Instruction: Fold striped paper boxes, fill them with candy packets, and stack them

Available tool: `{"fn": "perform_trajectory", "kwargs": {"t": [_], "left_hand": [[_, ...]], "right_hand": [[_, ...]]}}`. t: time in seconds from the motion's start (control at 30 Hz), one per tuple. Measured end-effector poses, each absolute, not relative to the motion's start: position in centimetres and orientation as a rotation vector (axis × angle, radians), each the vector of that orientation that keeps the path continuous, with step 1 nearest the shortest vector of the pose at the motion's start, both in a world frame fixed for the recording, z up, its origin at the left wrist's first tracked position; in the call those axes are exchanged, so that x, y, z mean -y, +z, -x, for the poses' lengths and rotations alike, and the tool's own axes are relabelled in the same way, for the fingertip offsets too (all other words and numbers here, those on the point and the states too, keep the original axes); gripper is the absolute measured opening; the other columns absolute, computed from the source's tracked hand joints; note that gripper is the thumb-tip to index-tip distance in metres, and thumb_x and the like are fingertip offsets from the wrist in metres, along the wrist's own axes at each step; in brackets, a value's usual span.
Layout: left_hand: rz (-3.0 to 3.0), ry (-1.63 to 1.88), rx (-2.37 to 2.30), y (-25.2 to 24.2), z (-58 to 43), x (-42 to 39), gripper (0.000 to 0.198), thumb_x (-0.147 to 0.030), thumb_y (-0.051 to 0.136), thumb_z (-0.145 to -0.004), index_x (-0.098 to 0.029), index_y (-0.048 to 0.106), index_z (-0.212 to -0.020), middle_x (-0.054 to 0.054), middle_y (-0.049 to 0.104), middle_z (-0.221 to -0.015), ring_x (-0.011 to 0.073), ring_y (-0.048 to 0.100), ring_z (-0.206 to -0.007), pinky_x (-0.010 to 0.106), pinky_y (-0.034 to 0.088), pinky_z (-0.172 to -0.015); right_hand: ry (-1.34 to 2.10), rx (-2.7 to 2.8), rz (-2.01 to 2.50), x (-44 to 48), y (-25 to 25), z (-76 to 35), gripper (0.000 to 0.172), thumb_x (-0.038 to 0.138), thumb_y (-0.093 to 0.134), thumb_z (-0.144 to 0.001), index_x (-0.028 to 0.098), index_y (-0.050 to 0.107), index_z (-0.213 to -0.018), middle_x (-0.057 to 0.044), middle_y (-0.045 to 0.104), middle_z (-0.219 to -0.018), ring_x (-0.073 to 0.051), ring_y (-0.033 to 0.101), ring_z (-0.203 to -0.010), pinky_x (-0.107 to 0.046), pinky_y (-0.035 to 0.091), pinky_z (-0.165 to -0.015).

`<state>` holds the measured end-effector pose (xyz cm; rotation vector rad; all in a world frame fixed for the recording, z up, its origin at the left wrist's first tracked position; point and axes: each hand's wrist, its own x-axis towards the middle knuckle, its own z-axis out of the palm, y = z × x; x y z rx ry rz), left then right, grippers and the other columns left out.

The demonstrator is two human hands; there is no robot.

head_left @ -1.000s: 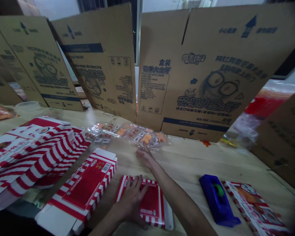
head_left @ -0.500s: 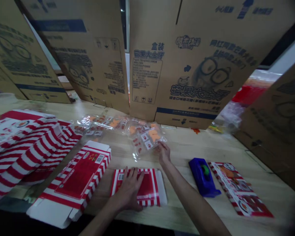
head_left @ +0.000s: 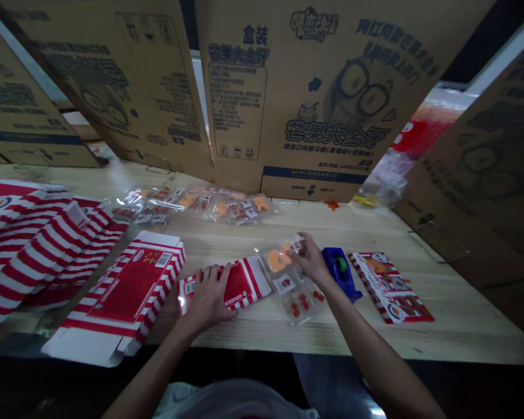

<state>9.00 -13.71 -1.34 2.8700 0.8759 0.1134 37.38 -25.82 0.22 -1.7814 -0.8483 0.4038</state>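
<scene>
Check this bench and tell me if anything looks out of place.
A small orange-red scrap lies alone on the wooden table at the foot of the standing carton, apart from the clear packets, so it looks dropped; it is too small to identify.

Flat red-and-white striped carton (head_left: 247, 284), slantwise on the desk (head_left: 458, 326), pressed under the spread left hand (head_left: 207, 298); just beside it, clear plastic packet (head_left: 299, 291) of orange and red pieces, pinched at its upper corner by the right hand (head_left: 310, 260).
</scene>
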Motion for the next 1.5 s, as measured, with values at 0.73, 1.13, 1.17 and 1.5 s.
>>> {"fn": "perform_trajectory", "kwargs": {"t": [0.73,1.13,1.17,1.5], "left_hand": [[-2.89,0.183,-0.772,-2.6,-9.1,15.0,0.108,-0.059,0.073,-0.05,-0.008,0.041,-0.139,0.026,0.045,-0.133,0.042,0.038,-0.127,0.059,0.015,-0.112],[-2.862,0.036,-0.646,-2.8,-9.4,15.0,0.117,-0.063,0.075,-0.046,-0.008,0.037,-0.143,0.028,0.042,-0.139,0.0449,0.035,-0.131,0.062,0.015,-0.111],[-2.861,0.035,-0.648,-2.9,-9.3,15.0,0.118,-0.063,0.075,-0.046,-0.009,0.036,-0.143,0.028,0.041,-0.14,0.045,0.035,-0.131,0.062,0.016,-0.111],[-2.884,0.049,-0.654,-4.0,-9.3,14.9,0.118,-0.066,0.073,-0.046,-0.011,0.037,-0.143,0.028,0.04,-0.141,0.0449,0.034,-0.132,0.061,0.014,-0.111]], "right_hand": [[0.69,1.779,2.163,25.2,-3.1,-32.5,0.041,0.041,0.04,-0.099,0.031,0.05,-0.138,-0.013,0.031,-0.153,-0.032,0.021,-0.142,-0.066,0.006,-0.108],[0.374,0.861,1.747,26.7,-5.8,-33.2,0.03,0.035,0.053,-0.081,0.018,0.072,-0.097,-0.014,0.063,-0.124,-0.029,0.054,-0.121,-0.047,0.038,-0.104],[0.304,0.784,1.805,27.8,-5.8,-33.7,0.036,0.038,0.053,-0.08,0.016,0.07,-0.105,-0.016,0.06,-0.127,-0.031,0.052,-0.122,-0.047,0.04,-0.102],[0.689,0.526,1.787,30.2,-5.5,-31.1,0.063,0.058,0.053,-0.083,0.019,0.049,-0.133,-0.011,0.071,-0.104,-0.027,0.069,-0.076,-0.039,0.056,-0.065]]}}
